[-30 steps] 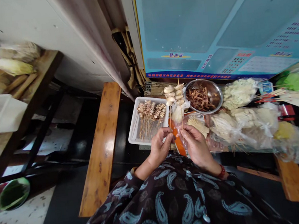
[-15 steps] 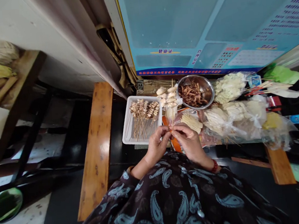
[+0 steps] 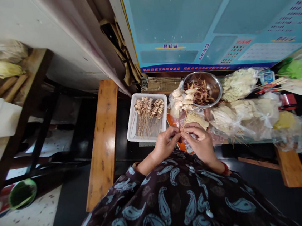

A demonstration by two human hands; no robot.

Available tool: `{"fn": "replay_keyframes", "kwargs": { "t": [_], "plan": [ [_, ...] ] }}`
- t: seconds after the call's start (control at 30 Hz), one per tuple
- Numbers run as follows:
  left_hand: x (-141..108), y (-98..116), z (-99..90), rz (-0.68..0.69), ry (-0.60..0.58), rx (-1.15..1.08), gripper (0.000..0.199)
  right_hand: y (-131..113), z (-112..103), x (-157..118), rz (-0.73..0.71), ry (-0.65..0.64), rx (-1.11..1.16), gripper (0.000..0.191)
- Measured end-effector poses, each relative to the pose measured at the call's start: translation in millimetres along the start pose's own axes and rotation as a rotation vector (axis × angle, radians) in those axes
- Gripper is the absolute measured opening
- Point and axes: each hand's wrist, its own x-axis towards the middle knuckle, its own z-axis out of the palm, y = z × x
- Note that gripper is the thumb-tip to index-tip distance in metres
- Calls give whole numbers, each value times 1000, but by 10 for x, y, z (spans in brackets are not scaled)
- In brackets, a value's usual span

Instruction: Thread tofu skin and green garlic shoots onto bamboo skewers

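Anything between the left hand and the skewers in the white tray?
Only the white tray's rim, at its near right corner, lies between the left hand and the skewers inside; nothing else visible stands there.

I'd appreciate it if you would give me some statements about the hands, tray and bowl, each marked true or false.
1. The left hand and right hand are at the lower ends of the held skewers. True.
2. The bowl is empty. False: it holds brown strips.
3. A red bracelet is on the right wrist. True.
4. The tray is to the right of the bowl. False: it is to the left.
5. The tray holds only bare sticks. False: food pieces are threaded on sticks there.
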Motion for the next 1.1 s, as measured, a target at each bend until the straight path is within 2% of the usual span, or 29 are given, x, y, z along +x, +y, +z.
{"fn": "replay_keyframes", "kwargs": {
  "t": [0.23,0.33,0.63,0.9,1.03,1.1],
  "plan": [
    [-26,35,-29,53,-32,100,20,-22,-30,-21,-51,0,-92,5],
    [-23,62,-35,29,-55,81,23,-14,-36,-28,-53,-3,-111,6],
    [-6,113,-34,-55,-125,62,19,37,-33,-28,120,-13,32,9],
    [-3,57,-94,-84,-142,105,15,29,-3,3,105,-55,56,7],
    [-6,64,-127,-102,-157,58,20,45,31,5,152,-80,81,13],
    [-9,63,-147,-117,-172,4,24,32,56,11,125,-68,68,13]
  ]
}}
